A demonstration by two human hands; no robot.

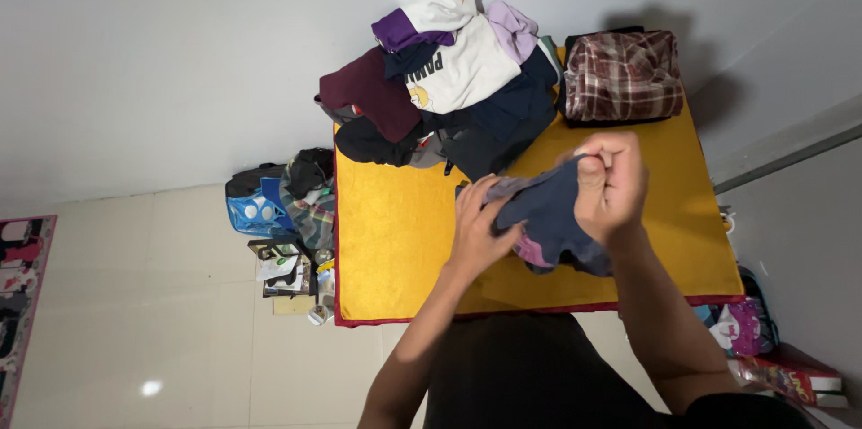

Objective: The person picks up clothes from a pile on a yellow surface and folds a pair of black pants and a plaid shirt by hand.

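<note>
**Inspection: garment handling over the yellow table**

Observed from the head view. Both of the person's hands are engaged on 1 small dark blue garment (549, 218), held just above the near half of the yellow cloth (395, 232) that covers the table.

- Right hand (611, 182): closed in a pinch, fingers curled over the garment's upper edge, lifting it.
- Left hand (476, 232): fingers bent and pressed against the garment's left side, gripping the fabric from below. Contact is plain; the exact fold under the fingers is hidden.
- The garment hangs bunched between the 2 hands, with a pinkish patch showing at its lower edge.

Surroundings: a loose pile of clothes (440, 79) sits at the far left of the table, topped by a white and purple top. A folded plaid shirt (624, 74) lies at the far right corner, just beside the pile. On the floor to the left stand a blue basket (256, 212) and assorted clutter.

Risks, as judged:

1. The garment is bunched, so a fold made from this grip may come out uneven.
2. The right hand's pinch takes only an edge; thin fabric could slip free and drop onto the cloth.
3. The pile is stacked loosely and overhangs the table's left edge; a tug on any item could spill pieces toward the basket.
</note>
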